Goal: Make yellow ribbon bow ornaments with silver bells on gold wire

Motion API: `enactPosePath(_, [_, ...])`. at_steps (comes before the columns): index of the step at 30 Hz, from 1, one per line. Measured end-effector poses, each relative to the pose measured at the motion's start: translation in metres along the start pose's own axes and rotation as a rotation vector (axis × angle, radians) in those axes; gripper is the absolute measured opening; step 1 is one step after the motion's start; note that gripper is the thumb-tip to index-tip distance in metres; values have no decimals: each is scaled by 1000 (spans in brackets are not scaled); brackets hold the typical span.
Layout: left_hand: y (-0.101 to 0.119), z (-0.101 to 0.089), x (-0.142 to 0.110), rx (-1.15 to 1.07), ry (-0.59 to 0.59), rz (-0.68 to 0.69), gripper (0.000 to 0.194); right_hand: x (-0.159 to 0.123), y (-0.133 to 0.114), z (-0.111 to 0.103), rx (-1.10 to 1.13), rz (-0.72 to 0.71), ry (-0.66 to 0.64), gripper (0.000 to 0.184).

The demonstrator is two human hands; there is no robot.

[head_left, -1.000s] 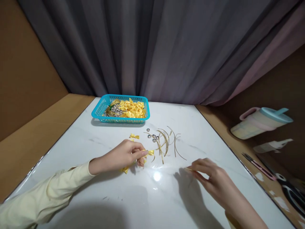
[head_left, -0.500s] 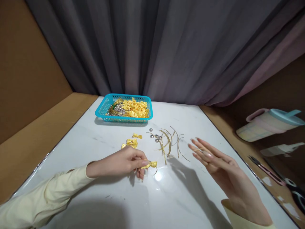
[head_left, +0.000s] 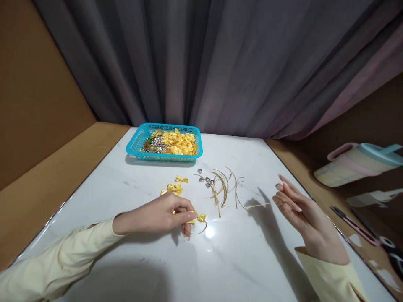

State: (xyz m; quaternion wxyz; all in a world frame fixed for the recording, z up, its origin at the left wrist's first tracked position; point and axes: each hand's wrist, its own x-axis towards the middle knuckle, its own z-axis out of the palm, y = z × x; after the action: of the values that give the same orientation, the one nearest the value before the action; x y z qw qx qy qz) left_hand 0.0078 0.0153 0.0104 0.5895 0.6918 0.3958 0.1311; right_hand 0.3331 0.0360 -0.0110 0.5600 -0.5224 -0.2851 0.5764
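My left hand [head_left: 163,214] rests on the white table [head_left: 220,260] and pinches a small yellow ribbon bow [head_left: 198,218] with a loop of gold cord under it. My right hand [head_left: 299,209] is raised to the right, fingers stretched, pinching the end of a thin gold cord [head_left: 256,206] that runs left toward the bow. Behind my left hand lie loose yellow bows [head_left: 173,188]. A heap of cut gold cords [head_left: 222,186] and small silver bells [head_left: 206,181] sits between my hands, farther back.
A turquoise basket [head_left: 135,144] at the back holds many yellow bows, bells and gold cord. A pastel lidded jug [head_left: 355,163] and scissors [head_left: 355,224] lie on the brown surface to the right. A grey curtain hangs behind.
My right hand has drawn away to the right, pulling the gold cord out taut. My left hand has stayed put with the bow since half a second ago.
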Motion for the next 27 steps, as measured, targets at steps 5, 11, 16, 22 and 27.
enactPosePath(5, [0, 1, 2, 84, 61, -1, 29, -3, -2, 5, -172, 9, -121, 19])
enactPosePath(11, [0, 2, 6, 195, 215, 48, 32, -30, 0, 46, -634, -42, -267, 30])
enactPosePath(16, [2, 3, 8, 139, 333, 38, 32, -56, 12, 97, -734, -5, -521, 29])
enactPosePath(22, [4, 7, 11, 124, 447, 73, 31, -62, 27, 125, -820, -166, -582, 31])
enactPosePath(27, [6, 10, 11, 111, 440, 65, 32, -60, 35, 123, -858, -225, -625, 34])
